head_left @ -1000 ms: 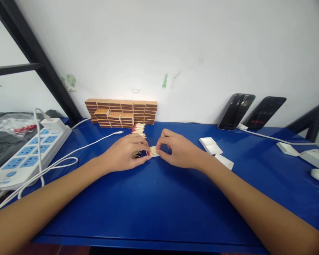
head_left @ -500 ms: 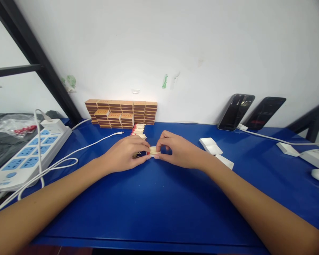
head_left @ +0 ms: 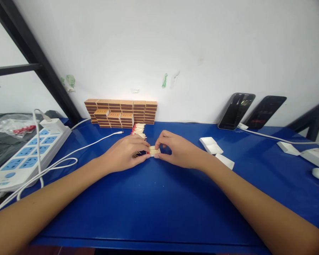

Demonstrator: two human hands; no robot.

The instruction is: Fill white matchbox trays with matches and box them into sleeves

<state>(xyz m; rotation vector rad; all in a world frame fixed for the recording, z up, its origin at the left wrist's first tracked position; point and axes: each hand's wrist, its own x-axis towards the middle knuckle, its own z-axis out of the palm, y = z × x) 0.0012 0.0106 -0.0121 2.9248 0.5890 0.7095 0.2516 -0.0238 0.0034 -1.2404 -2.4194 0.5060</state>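
- The left hand (head_left: 124,154) and right hand (head_left: 179,150) met at mid-table, and both were closed on a small bundle of matches (head_left: 153,151). The right thumb and fingers pinched its pale wooden end, and the left fingertips pressed on its red-headed end.
- The bundle lay low over the blue table (head_left: 154,209), just in front of a loose pile of matches (head_left: 138,130). Whether it rested on the surface could not be told.
- Judged from this, the sticks were being squared up. That work would go best with light, even pressure from both ends, the heads all facing one way and the sticks kept parallel so none slipped out crosswise.
- The matches were thin, straight, light wooden splints with small red tips, likely slippery against one another.
- Behind them, flat cardboard matchboxes (head_left: 122,112) stood stacked like bricks against the wall.
- Open white trays (head_left: 211,145), shallow and rectangular, lay to the right.
- The tabletop looked smooth, hard and slightly glossy.
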